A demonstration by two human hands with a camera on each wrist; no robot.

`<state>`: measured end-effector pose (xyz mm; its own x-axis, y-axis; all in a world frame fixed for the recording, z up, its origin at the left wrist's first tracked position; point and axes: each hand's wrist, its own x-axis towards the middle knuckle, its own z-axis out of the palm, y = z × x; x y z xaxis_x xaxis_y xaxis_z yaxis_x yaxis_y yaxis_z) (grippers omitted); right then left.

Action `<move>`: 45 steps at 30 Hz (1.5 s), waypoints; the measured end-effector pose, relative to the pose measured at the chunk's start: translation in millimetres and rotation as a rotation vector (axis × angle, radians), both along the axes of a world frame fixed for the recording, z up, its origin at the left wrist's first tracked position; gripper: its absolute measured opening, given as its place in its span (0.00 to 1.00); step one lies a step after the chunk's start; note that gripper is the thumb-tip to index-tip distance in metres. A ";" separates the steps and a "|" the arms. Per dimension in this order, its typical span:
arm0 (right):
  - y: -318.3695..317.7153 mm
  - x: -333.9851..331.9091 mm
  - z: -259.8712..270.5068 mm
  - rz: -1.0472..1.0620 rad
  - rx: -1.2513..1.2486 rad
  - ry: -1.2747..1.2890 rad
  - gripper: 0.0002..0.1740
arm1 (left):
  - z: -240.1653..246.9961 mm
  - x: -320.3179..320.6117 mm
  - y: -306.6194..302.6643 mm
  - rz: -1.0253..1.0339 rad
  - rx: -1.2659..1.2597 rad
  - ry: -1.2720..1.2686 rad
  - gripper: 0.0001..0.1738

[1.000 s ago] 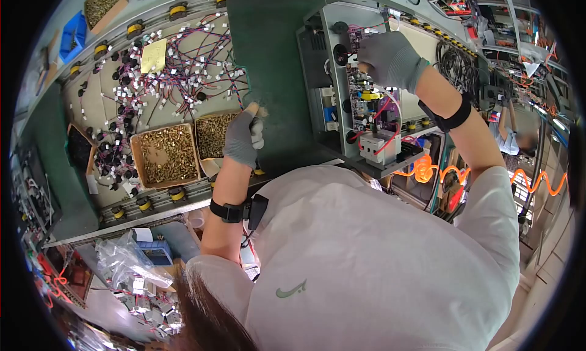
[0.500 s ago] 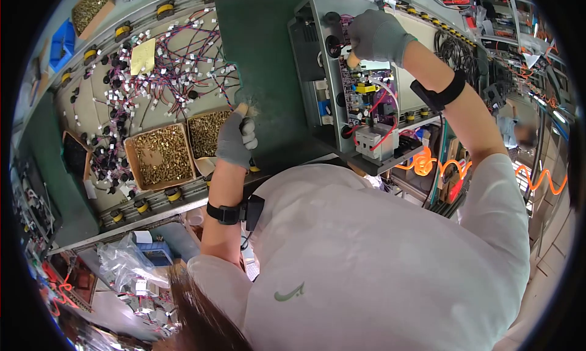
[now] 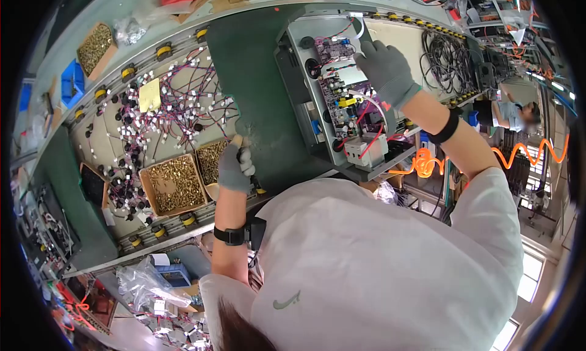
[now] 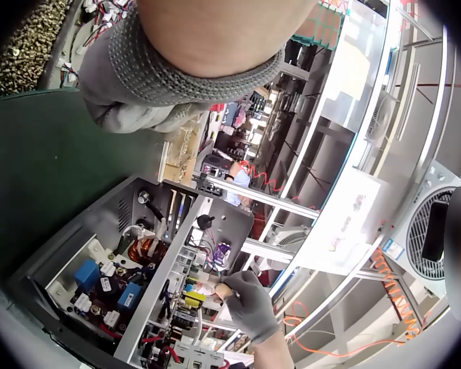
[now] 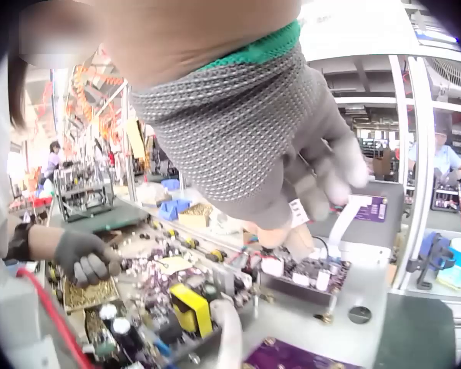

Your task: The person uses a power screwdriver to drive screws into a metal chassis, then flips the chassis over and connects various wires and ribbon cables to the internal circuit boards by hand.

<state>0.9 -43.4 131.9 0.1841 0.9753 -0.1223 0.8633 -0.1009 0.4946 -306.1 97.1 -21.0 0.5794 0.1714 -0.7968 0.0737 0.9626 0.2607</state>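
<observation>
The green surface (image 3: 250, 58) carries an open metal casing (image 3: 291, 82), with a circuit board (image 3: 332, 94) inside it. Left of the casing, wire leads (image 3: 177, 97) lie tangled near a box of brass pieces (image 3: 144, 189). The left hand (image 3: 234, 171) is curled closed beside the boxes. The right hand (image 3: 389, 73) is bent over the board; its fingertips are partly hidden, so whether they grip anything cannot be told. An orange coiled hose (image 3: 424, 163) and another person (image 3: 510, 114) show in the room, and a fan (image 4: 434, 227) is cut off at the left wrist view's edge. The far shelving, warped and blurred, perhaps holds parts.
</observation>
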 end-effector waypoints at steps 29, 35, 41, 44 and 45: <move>6.8 16.2 -41.1 -0.446 0.454 0.688 0.13 | -29.9 -1.9 -13.0 0.003 -0.060 0.029 0.12; 11.9 6.3 -31.7 -0.239 0.323 0.319 0.15 | -29.6 6.5 -17.0 0.009 -0.061 0.082 0.12; 3.0 10.4 -35.7 -0.170 0.337 0.283 0.09 | -29.8 8.3 -17.8 0.001 -0.042 0.072 0.13; -0.6 12.5 -39.1 -0.127 0.263 0.288 0.07 | -31.7 9.4 -16.8 -0.008 -0.071 0.090 0.14; -2.6 13.5 -39.8 -0.132 0.258 0.288 0.07 | -33.4 9.7 -17.1 -0.012 -0.076 0.091 0.14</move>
